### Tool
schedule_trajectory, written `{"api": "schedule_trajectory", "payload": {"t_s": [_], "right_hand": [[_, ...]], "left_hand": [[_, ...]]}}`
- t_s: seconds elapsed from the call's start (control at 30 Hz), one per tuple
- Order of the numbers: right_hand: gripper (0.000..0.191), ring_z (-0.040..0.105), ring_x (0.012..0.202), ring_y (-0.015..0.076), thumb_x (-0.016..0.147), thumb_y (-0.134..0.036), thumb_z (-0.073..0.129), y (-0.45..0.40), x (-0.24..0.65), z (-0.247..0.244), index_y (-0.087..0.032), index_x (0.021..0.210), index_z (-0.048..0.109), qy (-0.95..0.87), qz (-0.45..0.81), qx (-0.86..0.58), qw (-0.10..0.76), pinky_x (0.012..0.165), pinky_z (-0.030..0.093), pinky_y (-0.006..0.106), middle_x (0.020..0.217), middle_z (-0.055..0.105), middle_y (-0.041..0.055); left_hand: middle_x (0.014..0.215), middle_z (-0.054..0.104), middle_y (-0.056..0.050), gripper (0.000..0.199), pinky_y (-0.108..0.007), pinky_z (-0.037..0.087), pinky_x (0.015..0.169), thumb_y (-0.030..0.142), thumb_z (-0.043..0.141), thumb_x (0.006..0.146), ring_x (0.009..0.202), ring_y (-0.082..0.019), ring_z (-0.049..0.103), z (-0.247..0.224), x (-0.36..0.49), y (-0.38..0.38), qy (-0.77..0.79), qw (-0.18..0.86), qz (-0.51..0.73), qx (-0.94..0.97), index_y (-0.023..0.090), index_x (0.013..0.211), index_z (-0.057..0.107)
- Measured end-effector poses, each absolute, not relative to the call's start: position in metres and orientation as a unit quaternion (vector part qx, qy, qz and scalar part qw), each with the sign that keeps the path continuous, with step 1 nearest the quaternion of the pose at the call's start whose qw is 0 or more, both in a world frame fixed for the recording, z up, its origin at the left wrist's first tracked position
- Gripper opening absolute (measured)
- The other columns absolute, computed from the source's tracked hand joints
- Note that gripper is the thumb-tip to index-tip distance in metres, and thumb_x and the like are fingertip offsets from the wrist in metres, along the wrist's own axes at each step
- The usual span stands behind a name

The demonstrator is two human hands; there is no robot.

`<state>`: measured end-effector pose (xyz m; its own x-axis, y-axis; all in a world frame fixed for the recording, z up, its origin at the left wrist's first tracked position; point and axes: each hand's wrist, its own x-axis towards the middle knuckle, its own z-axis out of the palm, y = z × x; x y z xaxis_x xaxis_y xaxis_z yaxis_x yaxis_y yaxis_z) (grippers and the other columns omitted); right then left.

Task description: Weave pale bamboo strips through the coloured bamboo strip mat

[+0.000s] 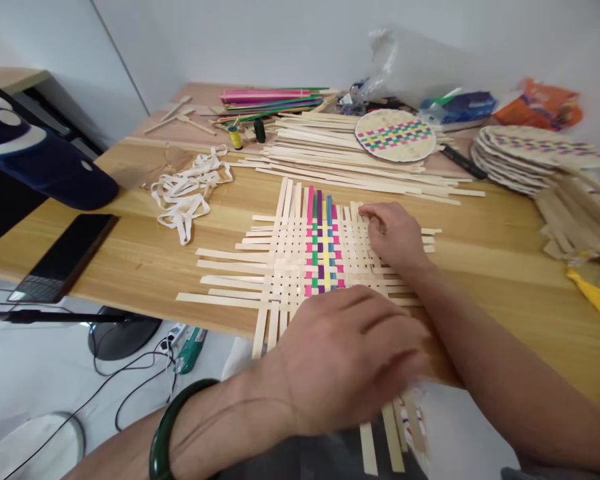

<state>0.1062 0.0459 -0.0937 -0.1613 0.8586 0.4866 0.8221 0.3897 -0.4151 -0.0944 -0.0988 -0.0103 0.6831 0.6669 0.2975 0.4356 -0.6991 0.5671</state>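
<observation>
A mat woven from pale flat strips (287,257), with pink, green, purple, yellow and blue strips through its middle, lies at the table's front edge. Loose strip ends stick out on its sides. My left hand (345,360), below a dark green bangle, hovers over the mat's near edge, blurred; its fingers curl down to the right and their tips are hidden. My right hand (395,237) rests on the mat's far right part, fingers bent and pressed near the upper right corner; whether they pinch a strip is hidden.
Behind the mat lie loose pale strips (320,157) and a round woven piece (395,135). Stacked round pieces (520,153) stand at right. White tape (190,190), a phone (65,257) and a dark blue bottle (40,157) are at left.
</observation>
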Motion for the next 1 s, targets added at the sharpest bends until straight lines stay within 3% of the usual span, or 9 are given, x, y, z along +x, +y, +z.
{"api": "schedule_trajectory", "payload": {"t_s": [0.07, 0.17, 0.3, 0.6, 0.7, 0.87, 1.0], "right_hand": [[0.035, 0.066, 0.101, 0.0242, 0.082, -0.011, 0.042, 0.046, 0.106, -0.093, -0.019, 0.101, 0.071, -0.762, 0.026, -0.552, 0.337, 0.089, 0.053, 0.04, 0.103, 0.075, 0.0063], [0.034, 0.066, 0.099, 0.0238, 0.082, -0.012, 0.043, 0.046, 0.107, -0.091, -0.02, 0.1, 0.071, -0.763, 0.035, -0.555, 0.329, 0.09, 0.052, 0.041, 0.102, 0.075, 0.0061], [0.032, 0.067, 0.099, 0.0242, 0.082, -0.016, 0.046, 0.047, 0.11, -0.081, -0.021, 0.099, 0.072, -0.754, 0.055, -0.576, 0.31, 0.09, 0.052, 0.042, 0.101, 0.075, 0.0055], [0.024, 0.069, 0.088, 0.0241, 0.085, -0.021, 0.05, 0.047, 0.117, -0.049, -0.021, 0.09, 0.073, -0.798, 0.061, -0.575, 0.17, 0.075, 0.054, 0.036, 0.097, 0.076, 0.0049], [0.026, 0.068, 0.092, 0.0239, 0.086, -0.019, 0.048, 0.041, 0.112, -0.057, -0.021, 0.097, 0.072, -0.815, 0.011, -0.553, 0.173, 0.075, 0.054, 0.035, 0.1, 0.075, 0.0061], [0.031, 0.063, 0.101, 0.0261, 0.087, -0.013, 0.046, 0.025, 0.099, -0.078, -0.018, 0.11, 0.067, -0.829, -0.079, -0.513, 0.208, 0.082, 0.055, 0.042, 0.11, 0.071, 0.0101], [0.03, 0.061, 0.099, 0.0278, 0.089, -0.011, 0.046, 0.016, 0.091, -0.085, -0.01, 0.113, 0.064, -0.82, -0.161, -0.502, 0.224, 0.086, 0.053, 0.043, 0.109, 0.069, 0.0157]], "left_hand": [[0.126, 0.066, -0.01, 0.033, -0.04, 0.045, 0.11, 0.035, 0.049, 0.097, 0.125, -0.021, 0.056, -0.023, -0.092, -0.09, 0.352, 0.223, 0.237, 0.878, 0.018, 0.124, 0.059], [0.153, 0.04, -0.016, 0.068, -0.059, 0.03, 0.117, 0.053, 0.055, 0.091, 0.146, -0.032, 0.031, -0.05, -0.102, -0.102, 0.406, 0.193, 0.159, 0.879, 0.018, 0.146, 0.038], [0.158, 0.03, -0.018, 0.082, -0.059, 0.028, 0.117, 0.064, 0.053, 0.087, 0.147, -0.035, 0.025, -0.071, -0.117, -0.114, 0.414, 0.163, 0.098, 0.89, 0.017, 0.151, 0.031], [0.156, 0.034, -0.016, 0.081, -0.057, 0.028, 0.118, 0.063, 0.059, 0.084, 0.146, -0.035, 0.027, -0.069, -0.127, -0.115, 0.388, 0.146, 0.094, 0.905, 0.017, 0.148, 0.04], [0.153, 0.04, -0.015, 0.08, -0.057, 0.033, 0.116, 0.068, 0.058, 0.082, 0.144, -0.033, 0.034, -0.057, -0.133, -0.111, 0.374, 0.185, 0.12, 0.901, 0.02, 0.145, 0.044], [0.134, 0.063, -0.01, 0.038, -0.046, 0.05, 0.104, 0.044, 0.05, 0.096, 0.125, -0.025, 0.058, -0.04, -0.155, -0.065, 0.458, 0.202, 0.243, 0.831, 0.023, 0.124, 0.065], [0.115, 0.068, -0.012, 0.029, -0.044, 0.053, 0.096, 0.03, 0.048, 0.095, 0.107, -0.025, 0.064, -0.049, -0.169, -0.006, 0.521, 0.117, 0.271, 0.801, 0.015, 0.11, 0.069]]}}
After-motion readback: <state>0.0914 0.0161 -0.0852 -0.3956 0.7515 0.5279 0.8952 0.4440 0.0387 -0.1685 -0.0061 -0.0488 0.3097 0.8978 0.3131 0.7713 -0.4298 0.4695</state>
